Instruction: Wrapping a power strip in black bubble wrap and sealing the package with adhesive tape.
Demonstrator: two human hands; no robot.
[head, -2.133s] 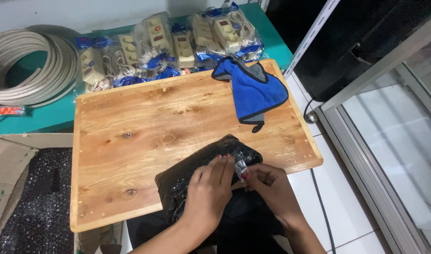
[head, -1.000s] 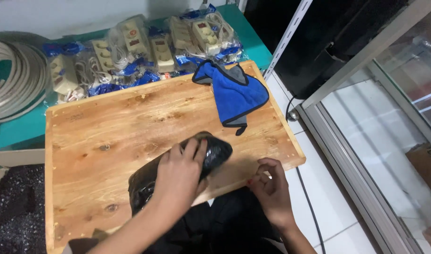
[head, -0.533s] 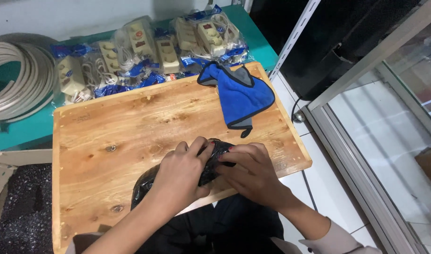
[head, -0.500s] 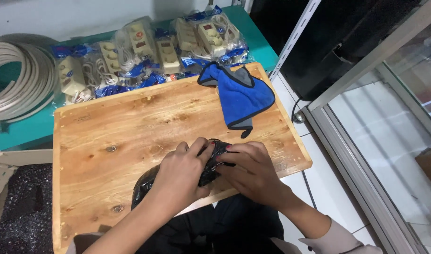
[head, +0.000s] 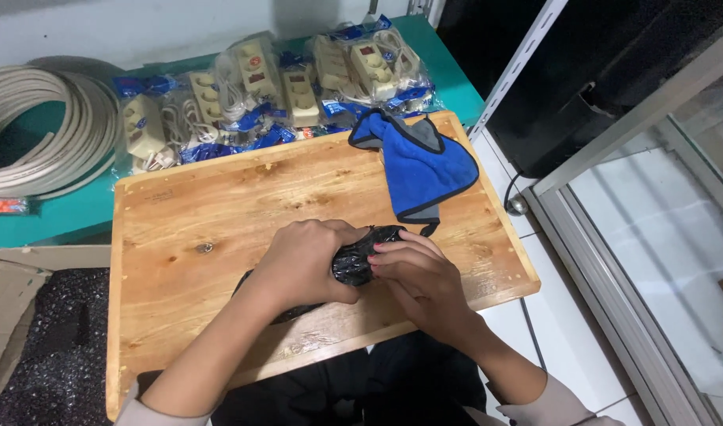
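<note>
A crumpled black plastic bag (head: 356, 262) lies on the wooden board (head: 219, 205) near its front edge. My left hand (head: 306, 264) covers and grips the bag's middle. My right hand (head: 425, 280) presses against the bag's right end, fingers curled on it. Most of the bag is hidden under my hands. What is inside the bag cannot be seen.
A blue cloth (head: 421, 166) lies at the board's far right corner. Packaged power strips (head: 275, 87) line the green table behind. A coil of pale cable (head: 38, 134) sits far left. Cardboard and black foam (head: 46, 355) are at left; a glass cabinet frame (head: 614, 197) at right.
My right hand came from the board's front edge onto the bag. Both hands have since bunched the bag into a tighter bundle.
</note>
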